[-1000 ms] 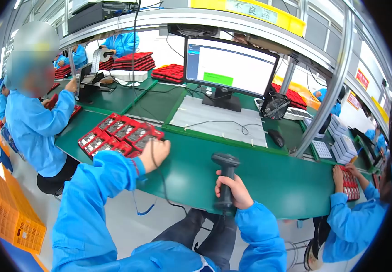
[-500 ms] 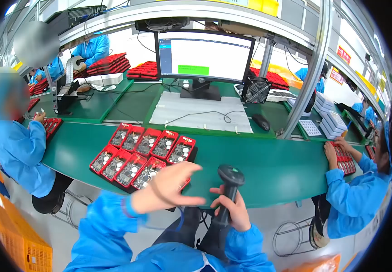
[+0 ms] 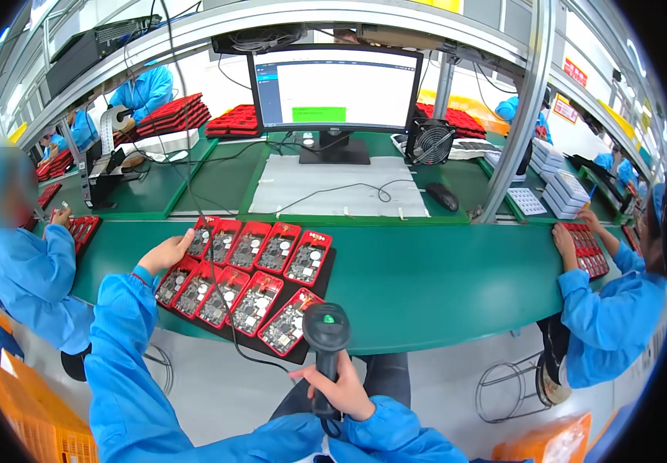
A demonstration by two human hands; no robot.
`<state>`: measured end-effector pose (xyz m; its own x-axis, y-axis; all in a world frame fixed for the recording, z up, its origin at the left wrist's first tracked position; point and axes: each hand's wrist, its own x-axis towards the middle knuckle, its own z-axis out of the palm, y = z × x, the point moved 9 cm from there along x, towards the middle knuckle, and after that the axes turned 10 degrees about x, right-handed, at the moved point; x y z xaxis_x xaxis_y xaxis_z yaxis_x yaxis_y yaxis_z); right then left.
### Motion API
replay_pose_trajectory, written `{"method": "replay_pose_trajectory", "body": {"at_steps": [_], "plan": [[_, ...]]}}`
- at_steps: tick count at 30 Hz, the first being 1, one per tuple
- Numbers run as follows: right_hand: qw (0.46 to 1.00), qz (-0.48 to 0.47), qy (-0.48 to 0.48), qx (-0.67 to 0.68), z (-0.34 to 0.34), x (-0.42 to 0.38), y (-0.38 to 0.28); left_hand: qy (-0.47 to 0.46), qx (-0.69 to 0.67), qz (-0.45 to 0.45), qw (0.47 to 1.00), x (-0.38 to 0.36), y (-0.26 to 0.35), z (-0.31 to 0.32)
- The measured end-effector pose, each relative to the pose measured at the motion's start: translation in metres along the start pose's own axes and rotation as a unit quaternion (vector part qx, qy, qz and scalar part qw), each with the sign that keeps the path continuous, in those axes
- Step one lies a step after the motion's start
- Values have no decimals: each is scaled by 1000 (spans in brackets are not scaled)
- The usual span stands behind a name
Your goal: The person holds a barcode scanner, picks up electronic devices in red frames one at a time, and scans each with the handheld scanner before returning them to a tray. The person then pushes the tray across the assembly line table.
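Note:
My right hand [image 3: 342, 388] is wrapped around the handle of a black barcode scanner [image 3: 327, 328], whose head shows a green light. It is held upright at the table's front edge, in front of a tilted red-cased circuit board [image 3: 290, 322]. My left hand [image 3: 167, 253] is at the far left corner of the group, fingers stretched out against the edge of another red-cased circuit board [image 3: 202, 237]. Its farther fingers are partly hidden. Several more red-cased boards [image 3: 252, 303] lie in two rows on a black mat [image 3: 324, 272]. The scanner's cable [image 3: 214, 270] runs across them.
A monitor [image 3: 333, 89] stands behind a white sheet [image 3: 333, 185] with a mouse [image 3: 443, 197] to its right. Co-workers in blue sit left and right, handling red trays [image 3: 584, 251]. A metal post [image 3: 512, 147] rises at right. Orange crates [image 3: 40, 417] stand on the floor.
My left hand has moved from the near right boards to the far left corner. My right hand has brought the scanner left and nearer, in front of the tilted board, now uncovered.

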<state>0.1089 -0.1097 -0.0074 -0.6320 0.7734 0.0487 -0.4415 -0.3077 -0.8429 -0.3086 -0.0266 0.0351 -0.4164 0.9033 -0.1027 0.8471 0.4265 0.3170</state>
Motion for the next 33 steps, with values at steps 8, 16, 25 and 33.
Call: {"method": "replay_pose_trajectory", "body": {"at_steps": [8, 16, 25, 33], "plan": [[996, -23, 85, -29, -40, -9, -39, -153, -100, 3, 983, -8, 41, 35], [920, -50, 273, -276, -148, -44, -130, 44, 54, 264, 962, -27, 181, 73], [860, -24, 254, -441, -151, -53, -144, -24, -59, 264, 962, -27, 203, 86], [899, -27, 268, -344, -148, -58, -145, 33, 34, 335, 941, -28, 246, 80]]}}
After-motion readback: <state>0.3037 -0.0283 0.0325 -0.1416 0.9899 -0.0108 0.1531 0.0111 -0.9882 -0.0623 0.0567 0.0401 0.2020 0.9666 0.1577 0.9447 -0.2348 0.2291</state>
